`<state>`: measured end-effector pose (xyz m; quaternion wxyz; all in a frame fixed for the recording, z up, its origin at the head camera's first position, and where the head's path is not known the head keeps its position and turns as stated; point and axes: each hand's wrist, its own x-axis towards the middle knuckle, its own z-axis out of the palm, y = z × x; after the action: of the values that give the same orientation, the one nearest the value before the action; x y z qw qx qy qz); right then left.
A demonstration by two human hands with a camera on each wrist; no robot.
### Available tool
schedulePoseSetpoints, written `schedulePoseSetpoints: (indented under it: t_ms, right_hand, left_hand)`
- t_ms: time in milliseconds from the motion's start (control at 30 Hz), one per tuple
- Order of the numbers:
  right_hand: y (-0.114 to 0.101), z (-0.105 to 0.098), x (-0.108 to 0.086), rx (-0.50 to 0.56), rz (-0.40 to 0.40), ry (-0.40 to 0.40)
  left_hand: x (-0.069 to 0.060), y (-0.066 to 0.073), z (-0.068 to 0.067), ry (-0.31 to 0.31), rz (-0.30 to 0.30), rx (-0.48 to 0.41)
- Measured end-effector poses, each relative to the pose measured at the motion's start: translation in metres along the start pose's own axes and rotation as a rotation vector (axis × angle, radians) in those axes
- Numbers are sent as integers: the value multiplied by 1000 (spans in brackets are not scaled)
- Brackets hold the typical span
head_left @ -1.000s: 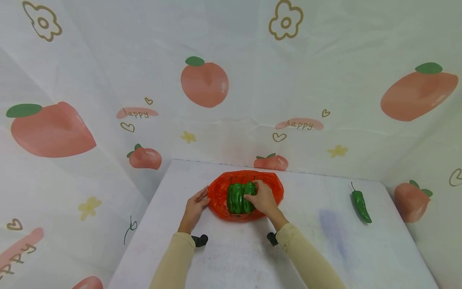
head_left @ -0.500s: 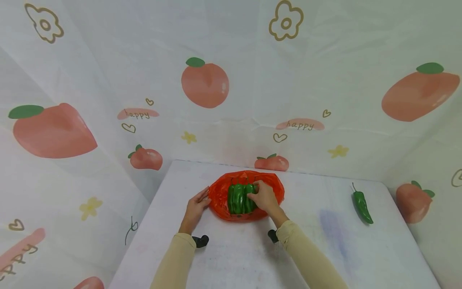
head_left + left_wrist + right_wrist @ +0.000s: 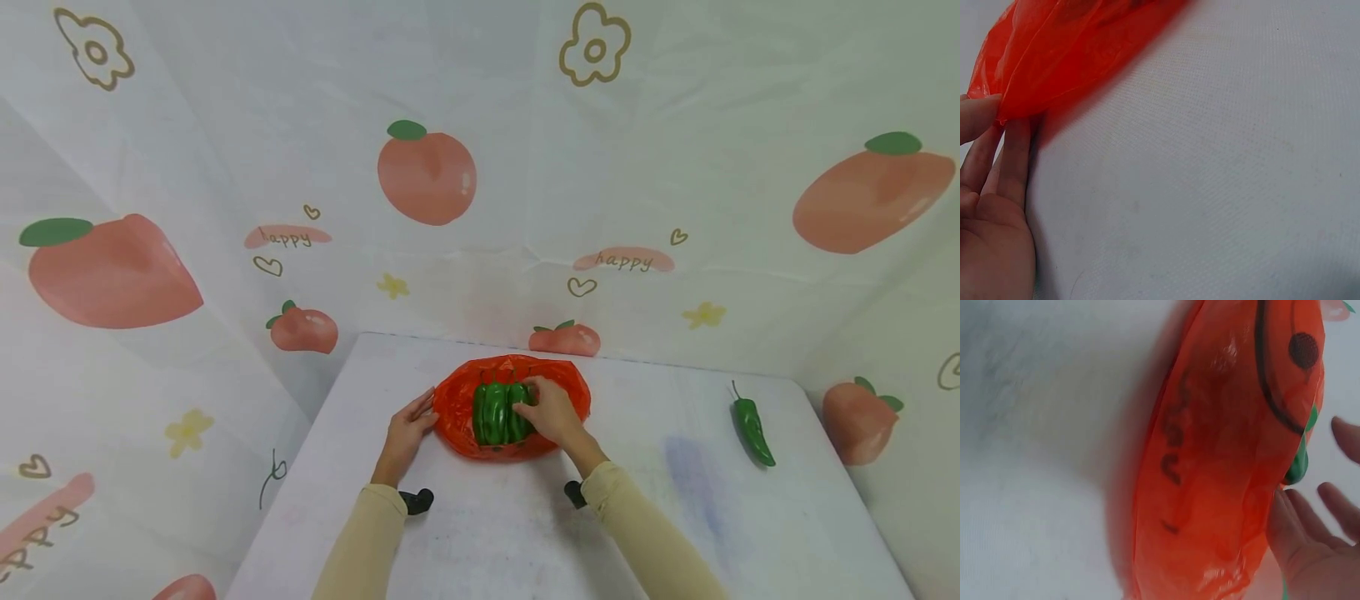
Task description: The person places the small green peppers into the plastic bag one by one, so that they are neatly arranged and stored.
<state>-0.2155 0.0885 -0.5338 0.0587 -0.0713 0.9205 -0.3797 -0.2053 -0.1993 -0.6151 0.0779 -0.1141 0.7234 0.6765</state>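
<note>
A red plastic bag point(image 3: 453, 408) lies with its mouth spread wide on the white table. Several green peppers point(image 3: 495, 414) lie side by side in it, stems toward the back. At the bag's left rim, my left hand point(image 3: 405, 433) pinches the thin film between thumb and fingers; the left wrist view shows this hold on the bag point(image 3: 1054, 69). My right hand point(image 3: 553, 410) is over the bag's right side, at the rightmost pepper. The right wrist view has its thumb and fingers point(image 3: 1288, 519) spread apart, near a pepper's tip point(image 3: 1298, 464); the bag's wall hides the rest.
One more green pepper point(image 3: 752, 432) lies by itself at the table's right side. The white table point(image 3: 487, 533) meets a patterned cloth backdrop point(image 3: 510, 217) behind the bag and at both sides. Black straps or mounts point(image 3: 417, 502) sit at both wrists.
The right thumb has drawn slightly to the right across the rightmost pepper, showing more of the pepper beside it. My left hand stays at the bag's rim, and the lone pepper has not moved.
</note>
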Motion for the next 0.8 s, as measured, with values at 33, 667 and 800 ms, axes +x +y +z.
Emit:
schedulePoseSetpoints:
  t_ms: [33,667,800]
  right_hand:
    - [0,-1,-1,-9,-9,-5]
    - [14,-9,-10,-419,-187,31]
    - [19,-12,-12,-452,-207,65]
  left_hand:
    - [0,0,0,2,2,0]
    - [0,0,2,11,-3,8]
    - [0,1,1,19,0,18]
